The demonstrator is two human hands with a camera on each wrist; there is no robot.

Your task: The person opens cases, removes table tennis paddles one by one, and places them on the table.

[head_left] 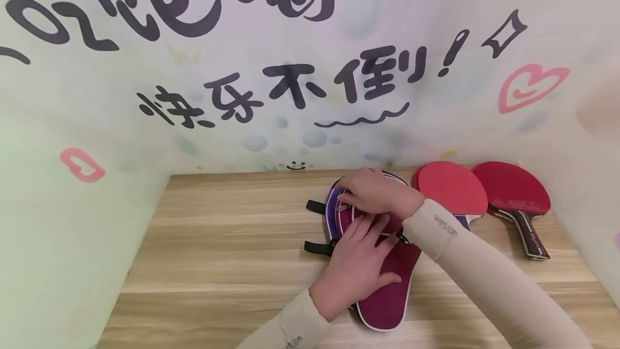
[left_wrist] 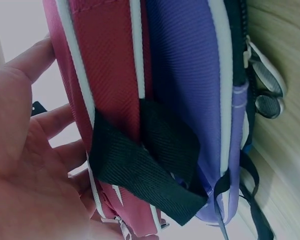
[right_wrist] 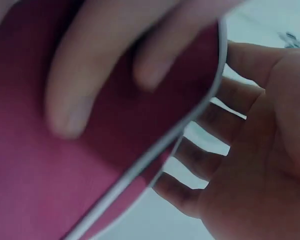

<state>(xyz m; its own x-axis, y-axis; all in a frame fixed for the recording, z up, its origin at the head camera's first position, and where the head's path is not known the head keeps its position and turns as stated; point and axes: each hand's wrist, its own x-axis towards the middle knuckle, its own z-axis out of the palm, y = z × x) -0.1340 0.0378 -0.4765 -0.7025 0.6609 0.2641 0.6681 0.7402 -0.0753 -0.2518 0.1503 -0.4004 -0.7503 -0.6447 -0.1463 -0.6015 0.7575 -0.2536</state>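
Note:
A maroon table tennis racket case (head_left: 385,306) with white piping lies on top of a purple case (head_left: 331,211), whose edge shows at the left. My left hand (head_left: 353,268) rests on the maroon case with fingers spread; the left wrist view shows its fingertips at the side of the maroon case (left_wrist: 107,65). Beyond it, my right hand (head_left: 375,193) reaches across to the round upper part. In the right wrist view, the right hand's fingers (right_wrist: 225,117) touch the piped rim of the case. Black straps (left_wrist: 145,165) hang at the cases' side.
To the right lie a light red table tennis racket (head_left: 452,187), overlapping another red one, and a dark red racket (head_left: 515,190) with a dark handle. All sit on a wood-grain tabletop (head_left: 218,241). A printed white backdrop (head_left: 242,160) borders the back.

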